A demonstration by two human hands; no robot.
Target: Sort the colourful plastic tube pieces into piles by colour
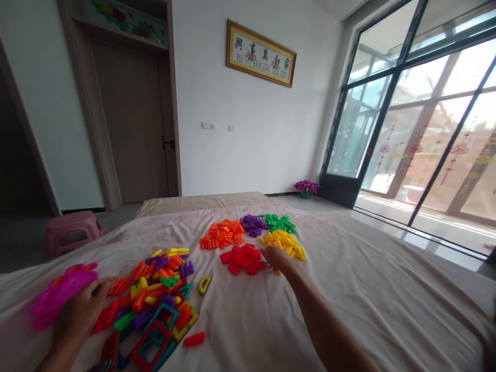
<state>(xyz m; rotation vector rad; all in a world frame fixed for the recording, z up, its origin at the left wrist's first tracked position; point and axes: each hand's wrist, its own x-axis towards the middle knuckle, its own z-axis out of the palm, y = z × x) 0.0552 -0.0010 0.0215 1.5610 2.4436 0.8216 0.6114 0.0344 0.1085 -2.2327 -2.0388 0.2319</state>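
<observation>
My left hand [82,305] is at the lower left, its fingers bent together at the edge of a mixed heap of plastic toy blocks [155,279]. Whatever they pinch is hidden. Behind that hand is a bright pink plastic piece with a scalloped outline [58,297]. My right hand [278,258] reaches out between a pile of red blocks [242,259] and a pile of yellow blocks [290,244]; its slightly blurred fingers look apart, touching the near side of the yellow ones. Orange blocks [222,233], purple blocks [253,225] and green blocks [281,223] form separate piles behind.
Square and triangular frame tiles [153,343] lie at the heap's near side. A yellow half-round piece [205,285] and a single red block [194,339] lie apart on the pale cloth [368,289]. A pink stool [73,232] stands at left.
</observation>
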